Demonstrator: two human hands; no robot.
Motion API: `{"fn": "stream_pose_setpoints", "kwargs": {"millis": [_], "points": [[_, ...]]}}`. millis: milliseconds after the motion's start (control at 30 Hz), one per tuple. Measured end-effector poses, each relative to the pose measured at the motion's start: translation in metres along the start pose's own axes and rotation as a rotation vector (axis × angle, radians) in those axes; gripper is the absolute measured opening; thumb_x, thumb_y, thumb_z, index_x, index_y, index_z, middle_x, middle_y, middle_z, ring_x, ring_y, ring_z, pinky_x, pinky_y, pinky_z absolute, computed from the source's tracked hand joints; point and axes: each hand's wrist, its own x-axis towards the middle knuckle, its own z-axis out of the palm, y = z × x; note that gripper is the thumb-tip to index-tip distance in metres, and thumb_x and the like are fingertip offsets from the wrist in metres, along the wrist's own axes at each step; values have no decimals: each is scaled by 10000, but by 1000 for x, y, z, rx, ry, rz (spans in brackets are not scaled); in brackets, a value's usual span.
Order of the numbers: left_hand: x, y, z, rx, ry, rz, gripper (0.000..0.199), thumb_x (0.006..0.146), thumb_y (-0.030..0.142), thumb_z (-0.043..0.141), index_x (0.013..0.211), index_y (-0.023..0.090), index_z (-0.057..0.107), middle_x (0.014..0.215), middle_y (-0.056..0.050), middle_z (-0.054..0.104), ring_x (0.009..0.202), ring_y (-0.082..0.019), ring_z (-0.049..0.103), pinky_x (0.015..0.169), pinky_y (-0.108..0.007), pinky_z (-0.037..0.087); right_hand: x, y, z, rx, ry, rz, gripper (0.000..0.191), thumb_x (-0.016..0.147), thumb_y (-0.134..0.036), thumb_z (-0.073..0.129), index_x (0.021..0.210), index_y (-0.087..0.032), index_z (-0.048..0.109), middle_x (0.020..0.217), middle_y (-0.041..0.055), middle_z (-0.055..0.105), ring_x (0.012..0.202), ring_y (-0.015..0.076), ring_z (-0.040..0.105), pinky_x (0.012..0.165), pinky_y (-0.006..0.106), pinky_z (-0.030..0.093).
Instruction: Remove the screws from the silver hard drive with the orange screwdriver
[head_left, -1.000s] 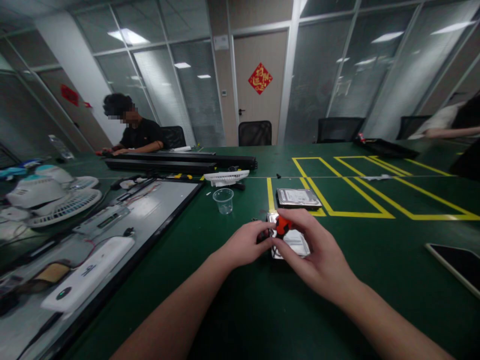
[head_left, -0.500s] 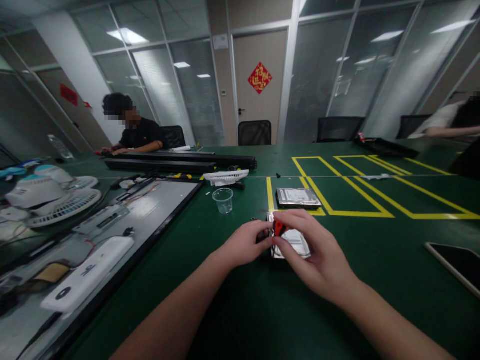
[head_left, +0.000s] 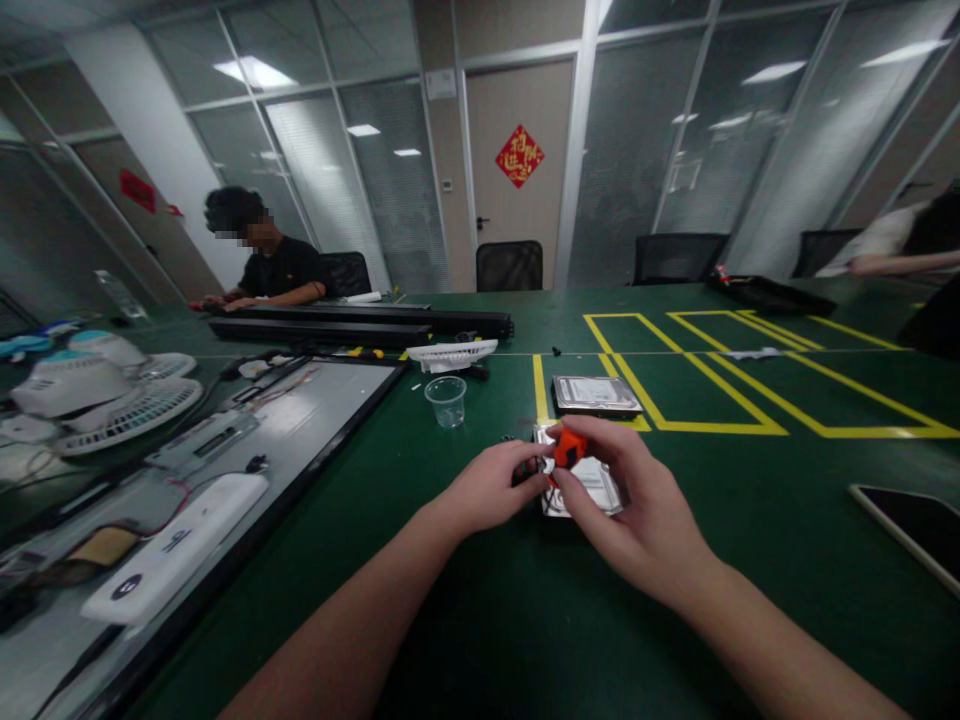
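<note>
My right hand (head_left: 637,500) is closed around a small orange-and-black tool (head_left: 570,449), held over a silver hard drive (head_left: 596,487) on the green table. At the left edge of that drive is my left hand (head_left: 499,485), its fingers pinched round something small and dark that I cannot make out. The tool's lower end is partly hidden between the two hands. A second hard drive (head_left: 596,395) lies flat just beyond them.
A clear plastic cup (head_left: 446,402) and a white vented part (head_left: 452,354) stand beyond my left hand. A large panel (head_left: 315,400) carries a white power strip (head_left: 176,548) at left. A phone (head_left: 915,525) lies at right. Two other people sit at the table.
The orange part of the tool has turned in my right hand and shows more of its side. My right fingers have shifted slightly; my left hand has hardly moved.
</note>
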Motion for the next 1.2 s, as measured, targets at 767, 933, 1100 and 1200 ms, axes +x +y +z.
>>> {"fn": "stream_pose_setpoints", "kwargs": {"millis": [767, 933, 1100, 1200], "points": [[0, -2, 1, 16, 14, 30, 267, 1029, 374, 646, 1207, 201, 747, 1132, -84, 762, 995, -265, 687, 901, -378, 540, 6, 0, -1, -78, 25, -102, 485, 986, -164, 706, 1437, -274, 565, 1219, 77, 671, 1091, 214, 683, 956, 360, 609], [0, -3, 4, -14, 33, 19, 270, 1014, 336, 660, 1244, 219, 741, 1167, -75, 764, 1016, -263, 693, 929, -374, 543, 5, -3, -1, -48, -4, -109, 532, 997, -111, 639, 1495, -271, 540, 1329, 94, 669, 1202, 230, 667, 1061, 399, 578], [0, -3, 4, -19, 28, 27, 250, 1003, 319, 673, 1216, 210, 744, 1142, -68, 765, 996, -258, 691, 905, -362, 541, 5, -4, -2, -21, -7, -106, 532, 983, -117, 659, 1482, -275, 563, 1331, 101, 642, 1202, 239, 661, 1020, 399, 590], [0, -2, 2, -4, 20, 36, 265, 1020, 366, 662, 1217, 209, 745, 1148, -72, 764, 1002, -258, 686, 902, -365, 537, 6, -3, -3, -51, 24, -110, 507, 967, -162, 726, 1440, -280, 586, 1244, 82, 656, 1120, 225, 683, 956, 369, 607]]}}
